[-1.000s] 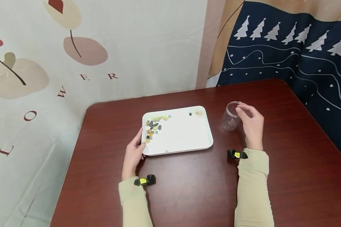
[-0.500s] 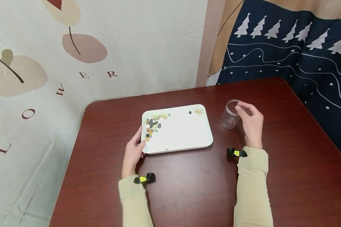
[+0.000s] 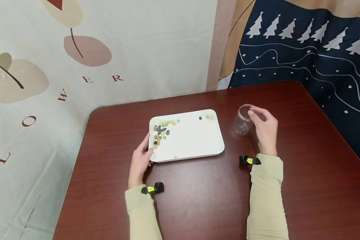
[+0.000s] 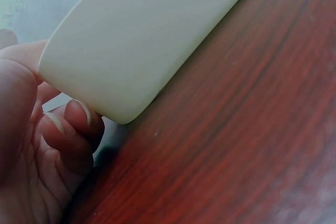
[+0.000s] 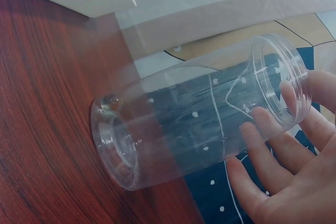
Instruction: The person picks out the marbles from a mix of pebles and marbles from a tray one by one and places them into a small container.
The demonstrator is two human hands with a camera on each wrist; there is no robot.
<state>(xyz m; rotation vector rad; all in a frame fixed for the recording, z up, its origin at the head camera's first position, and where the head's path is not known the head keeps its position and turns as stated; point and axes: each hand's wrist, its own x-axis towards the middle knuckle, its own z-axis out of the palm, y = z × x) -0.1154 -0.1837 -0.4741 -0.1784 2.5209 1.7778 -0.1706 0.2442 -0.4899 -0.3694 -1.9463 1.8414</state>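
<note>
- One table (image 3: 198, 193), under the tray.
- Two sleeved arms reach forward, the left to the tray's left end, the right past its right end.
- One white tray (image 3: 189, 140), lying on the table.
- Two hands: the left hand (image 3: 140, 163) grips the tray's near left corner, thumb at the rim, fingers curled; the right hand (image 3: 267, 131), fingers bent, pinches the jar's rim.
- One clear jar (image 3: 241, 125), right of the tray, base on the table.
- Many small stones (image 3: 162, 131), mostly along the tray's left end; exact count unclear.
</note>
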